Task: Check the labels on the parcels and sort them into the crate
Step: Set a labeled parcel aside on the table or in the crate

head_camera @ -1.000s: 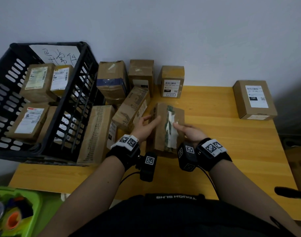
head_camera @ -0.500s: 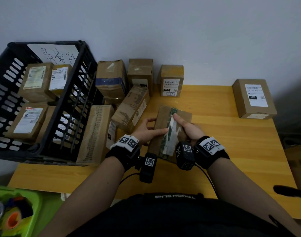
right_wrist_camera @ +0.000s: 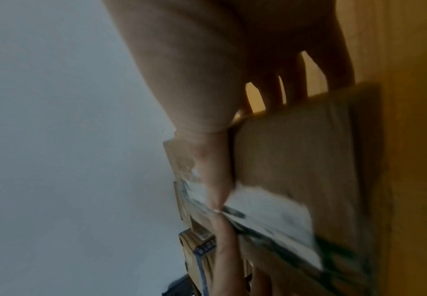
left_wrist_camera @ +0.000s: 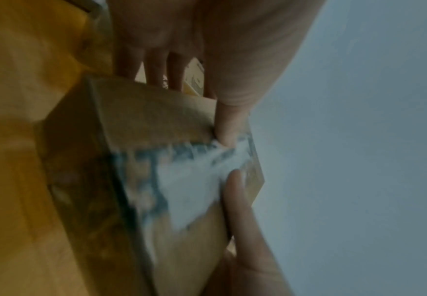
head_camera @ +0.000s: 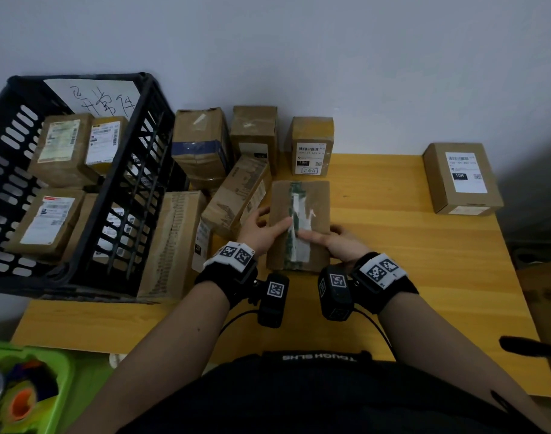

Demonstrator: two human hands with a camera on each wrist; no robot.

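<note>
both hands, left hand and right hand, grip the parcel lengthwise, crate off left

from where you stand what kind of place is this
Probably a small parcel-sorting spot in an ordinary room, not a big warehouse. A wooden table against a plain wall carries cardboard parcels with shipping labels; a black crate holds more, and both hands grip one taped parcel.
</note>
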